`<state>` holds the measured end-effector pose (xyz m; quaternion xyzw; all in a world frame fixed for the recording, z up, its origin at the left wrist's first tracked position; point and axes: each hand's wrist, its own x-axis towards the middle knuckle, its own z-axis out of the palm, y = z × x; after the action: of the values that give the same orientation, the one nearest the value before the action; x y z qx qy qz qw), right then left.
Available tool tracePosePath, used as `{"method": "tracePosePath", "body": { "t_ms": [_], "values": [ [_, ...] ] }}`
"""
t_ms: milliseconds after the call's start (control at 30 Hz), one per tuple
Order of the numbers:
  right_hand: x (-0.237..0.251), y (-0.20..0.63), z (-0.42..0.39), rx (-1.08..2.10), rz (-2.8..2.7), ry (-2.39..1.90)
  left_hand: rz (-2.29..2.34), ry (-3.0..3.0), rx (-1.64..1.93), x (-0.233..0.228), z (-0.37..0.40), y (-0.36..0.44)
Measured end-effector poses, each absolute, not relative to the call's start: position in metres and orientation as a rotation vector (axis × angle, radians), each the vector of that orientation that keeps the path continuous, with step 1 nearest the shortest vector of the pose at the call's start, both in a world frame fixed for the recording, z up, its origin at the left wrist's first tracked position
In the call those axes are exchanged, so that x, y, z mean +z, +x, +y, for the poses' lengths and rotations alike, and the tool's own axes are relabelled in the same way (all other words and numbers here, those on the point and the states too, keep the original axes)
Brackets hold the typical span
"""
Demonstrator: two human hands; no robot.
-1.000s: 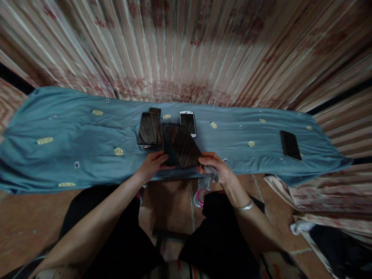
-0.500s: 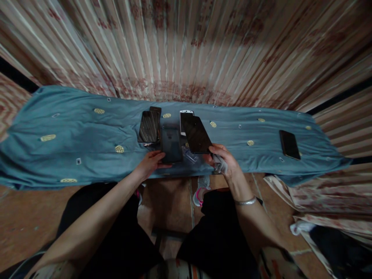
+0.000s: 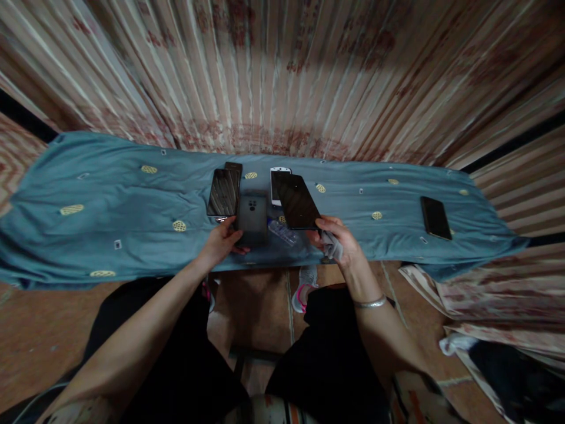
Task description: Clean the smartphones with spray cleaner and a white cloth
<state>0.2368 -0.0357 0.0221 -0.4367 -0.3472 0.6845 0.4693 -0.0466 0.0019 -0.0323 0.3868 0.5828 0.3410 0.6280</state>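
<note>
My right hand (image 3: 336, 240) holds a black phone (image 3: 298, 201) by its near edge, tilted above the blue cloth (image 3: 110, 218), with a grey rag (image 3: 332, 246) bunched in the same hand. My left hand (image 3: 219, 241) grips the near end of a dark grey phone case (image 3: 252, 219) lying flat on the cloth. A small clear plastic piece (image 3: 282, 231) lies between the two hands. Two dark phones (image 3: 224, 192) are stacked just left of the case. A white phone (image 3: 276, 184) is partly hidden behind the held phone.
Another black phone (image 3: 435, 217) lies alone at the cloth's right end. A striped curtain (image 3: 282, 76) hangs behind the table. Below the table edge are my dark-clad knees, a pink-and-white shoe (image 3: 303, 291) and a brown tiled floor. Cloth is piled at the lower right.
My right hand lifted the black phone off the case and moved it right. My left hand stayed on the case and shifted it slightly left, uncovering the clear plastic piece.
</note>
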Motion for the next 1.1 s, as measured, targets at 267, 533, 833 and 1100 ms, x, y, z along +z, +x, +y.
{"method": "tracePosePath", "body": {
  "t_ms": [267,533,833,1100],
  "values": [
    [0.024,0.238,-0.037,1.676,-0.861,-1.068,1.533,1.162,0.616,-0.019,0.002,-0.048],
    [0.028,0.230,-0.036,1.666,-0.869,-1.102,1.581,1.433,0.635,-0.025,0.006,-0.070],
    [0.032,0.217,-0.034,1.660,-0.883,-1.137,1.402,1.138,0.790,-0.041,0.007,-0.062],
    [0.030,0.217,-0.032,1.646,-0.887,-1.113,1.496,1.327,0.822,-0.029,0.005,-0.060]
  ]
}}
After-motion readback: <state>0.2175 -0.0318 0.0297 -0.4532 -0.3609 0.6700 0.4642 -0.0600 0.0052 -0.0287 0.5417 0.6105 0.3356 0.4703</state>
